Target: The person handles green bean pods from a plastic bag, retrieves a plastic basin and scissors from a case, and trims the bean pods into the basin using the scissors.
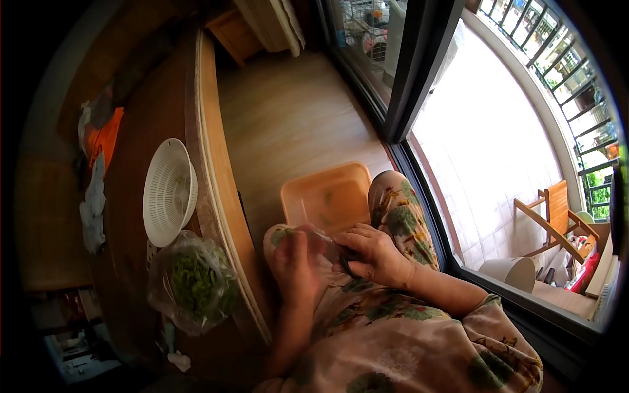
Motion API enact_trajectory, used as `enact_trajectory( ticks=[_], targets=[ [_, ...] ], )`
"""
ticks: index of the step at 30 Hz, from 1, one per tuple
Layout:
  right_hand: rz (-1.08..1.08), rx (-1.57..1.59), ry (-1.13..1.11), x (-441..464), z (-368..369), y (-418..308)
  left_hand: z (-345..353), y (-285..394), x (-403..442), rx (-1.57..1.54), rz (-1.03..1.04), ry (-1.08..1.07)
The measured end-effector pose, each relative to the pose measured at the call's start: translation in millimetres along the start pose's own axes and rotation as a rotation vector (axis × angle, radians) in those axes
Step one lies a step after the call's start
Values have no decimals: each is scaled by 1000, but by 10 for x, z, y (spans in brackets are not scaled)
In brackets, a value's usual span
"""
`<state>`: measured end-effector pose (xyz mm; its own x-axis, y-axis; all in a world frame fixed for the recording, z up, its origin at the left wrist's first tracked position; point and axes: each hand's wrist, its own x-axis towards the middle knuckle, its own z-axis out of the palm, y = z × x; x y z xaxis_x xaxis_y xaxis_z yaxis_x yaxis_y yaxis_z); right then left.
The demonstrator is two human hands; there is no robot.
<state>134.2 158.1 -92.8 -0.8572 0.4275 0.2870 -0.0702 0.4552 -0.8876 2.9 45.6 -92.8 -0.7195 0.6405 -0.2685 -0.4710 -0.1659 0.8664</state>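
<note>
My right hand (377,252) is closed around the dark handles of a pair of scissors (357,268), above my lap. Close beside it on the left, my left hand (295,259) is raised and smeared by motion, so its fingers and anything in them are unclear. A blurred, shiny strip shows between the two hands. Just beyond them, an orange plastic basin (327,180) stands on the floor by my knees, with a few small green bits inside. On the table to my left lies a clear plastic bag of green vegetables (200,281), perhaps pods.
A white colander (170,190) stands on the brown table (147,111), whose pale edge runs along my left side. Cloths, one orange (105,137), lie at its far side. On my right, a dark-framed sliding door (419,78) borders a balcony with a folding wooden chair (557,216).
</note>
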Motion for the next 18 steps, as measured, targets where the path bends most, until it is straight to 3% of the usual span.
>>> enact_trajectory(
  ticks=[12, 18],
  targets=[
    [-1, -62, -77, 0, -104, 59, -81, 270, 168, 284, -93, -221],
    [113, 93, -186, 18, -199, 68, -140, 371, 260, 419, -146, -397]
  ],
)
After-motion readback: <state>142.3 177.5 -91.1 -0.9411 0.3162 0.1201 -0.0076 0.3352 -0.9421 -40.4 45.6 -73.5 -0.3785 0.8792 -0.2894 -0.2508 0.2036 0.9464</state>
